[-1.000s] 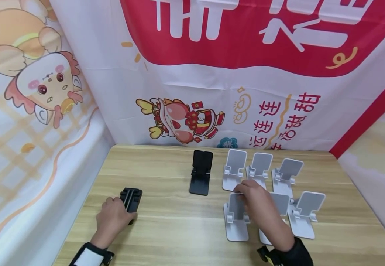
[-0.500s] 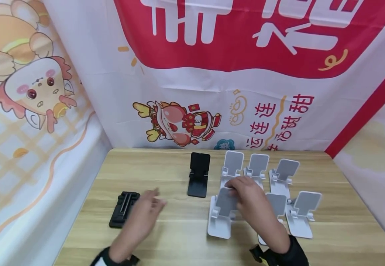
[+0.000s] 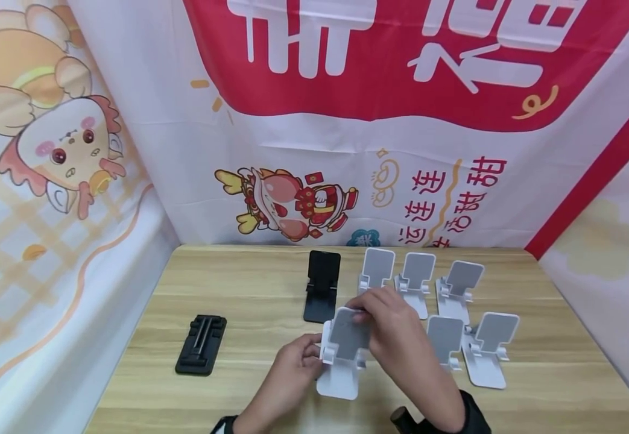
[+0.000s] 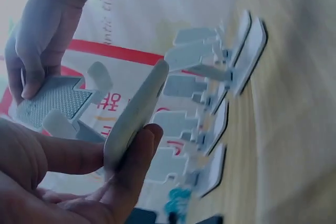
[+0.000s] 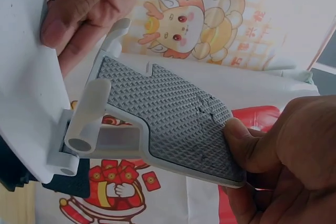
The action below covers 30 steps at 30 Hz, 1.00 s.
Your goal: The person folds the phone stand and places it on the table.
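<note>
A white phone stand (image 3: 340,383) with a grey textured pad is held in the air between both hands, its plate unfolded. My left hand (image 3: 292,364) pinches the edge of its base between thumb and fingers, also seen in the left wrist view, where the white base (image 4: 137,109) stands edge-on. My right hand (image 3: 398,334) pinches the top end of the padded plate. Seen from the right wrist, the thumb presses on the grey pad (image 5: 173,116), and the hinge arms show between plate and base.
Several white phone stands (image 3: 490,337) stand unfolded in two rows on the right of the wooden table (image 3: 260,283). A black unfolded stand (image 3: 322,298) is at the back middle. A folded black stand (image 3: 201,349) lies at left. Printed cloth (image 3: 195,132) hangs behind and beside.
My left hand has let go of the folded black stand and come right to the white stand's base. My right hand has lifted that white stand from the front row and moved it left.
</note>
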Each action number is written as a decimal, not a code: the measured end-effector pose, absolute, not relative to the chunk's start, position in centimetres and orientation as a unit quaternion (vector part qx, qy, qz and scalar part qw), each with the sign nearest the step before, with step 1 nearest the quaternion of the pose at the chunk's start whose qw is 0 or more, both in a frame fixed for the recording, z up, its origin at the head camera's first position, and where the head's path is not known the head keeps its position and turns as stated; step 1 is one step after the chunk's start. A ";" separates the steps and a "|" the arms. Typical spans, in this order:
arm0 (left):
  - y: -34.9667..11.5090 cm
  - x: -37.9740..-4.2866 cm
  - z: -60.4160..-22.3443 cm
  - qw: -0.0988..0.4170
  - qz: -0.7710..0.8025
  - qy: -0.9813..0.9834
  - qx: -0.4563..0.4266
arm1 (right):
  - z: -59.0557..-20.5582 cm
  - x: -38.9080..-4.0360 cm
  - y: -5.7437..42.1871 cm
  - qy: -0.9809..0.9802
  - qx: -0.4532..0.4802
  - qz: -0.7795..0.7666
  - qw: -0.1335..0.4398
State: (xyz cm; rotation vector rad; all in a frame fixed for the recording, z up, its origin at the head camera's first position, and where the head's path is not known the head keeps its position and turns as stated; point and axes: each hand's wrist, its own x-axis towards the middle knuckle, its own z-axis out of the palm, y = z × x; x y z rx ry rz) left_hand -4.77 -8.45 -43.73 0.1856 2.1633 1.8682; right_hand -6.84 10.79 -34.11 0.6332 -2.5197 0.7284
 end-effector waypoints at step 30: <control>-8.8 -4.4 -40.4 0.198 0.736 0.648 0.000 | -36.1 -8.1 11.6 -0.851 0.226 0.470 0.058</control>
